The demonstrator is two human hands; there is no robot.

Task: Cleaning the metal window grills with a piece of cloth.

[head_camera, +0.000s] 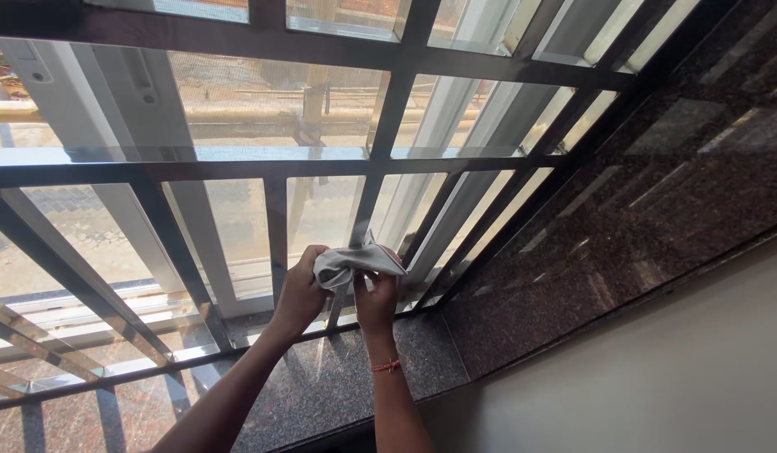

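In the head view both hands are closed on a grey cloth point(355, 264), the left hand point(300, 289) bunching one end and the right hand point(377, 294) pinching the other, and the cloth sits wrapped around a dark upright bar point(363, 201) of the grille just above the granite sill point(346, 377). The grip looks loose, though the folds hide the fingers, so the cloth could slip off the bar. Knuckles could also knock the neighbouring bars, since they stand close.

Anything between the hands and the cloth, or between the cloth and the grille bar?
Nothing visible. Both the left hand and right hand grip the grey cloth directly, and the cloth sits against the dark vertical grille bar above the granite sill.
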